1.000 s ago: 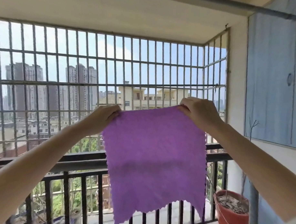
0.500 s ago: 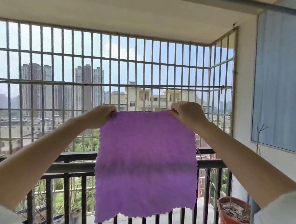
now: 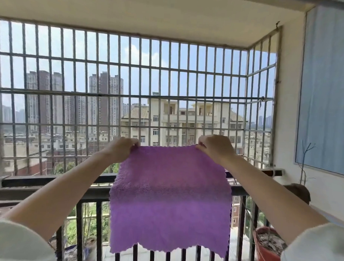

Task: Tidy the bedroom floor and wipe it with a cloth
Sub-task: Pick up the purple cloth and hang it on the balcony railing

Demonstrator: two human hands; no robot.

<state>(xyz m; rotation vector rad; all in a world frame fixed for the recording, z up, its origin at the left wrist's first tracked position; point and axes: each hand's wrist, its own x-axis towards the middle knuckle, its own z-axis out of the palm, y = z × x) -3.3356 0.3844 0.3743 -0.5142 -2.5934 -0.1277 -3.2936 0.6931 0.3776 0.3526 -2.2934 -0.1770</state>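
Lowered slightly, both hands' grips, left [image 3: 121,149] and right [image 3: 215,148], pinch the purple cloth's [image 3: 170,200] top corners; it hangs below.

Purple cloth [image 3: 170,198] here, fleecy and matt, a nubbly pile with scalloped edges. Behind it, the window grille [image 3: 130,78] is pale painted metal, dull and a little weathered. The railing [image 3: 48,181] below looks dark metal, matt. The pot [image 3: 264,254] is red-orange, smooth, faintly glossy. The sleeves [image 3: 317,248] are soft off-white fabric.
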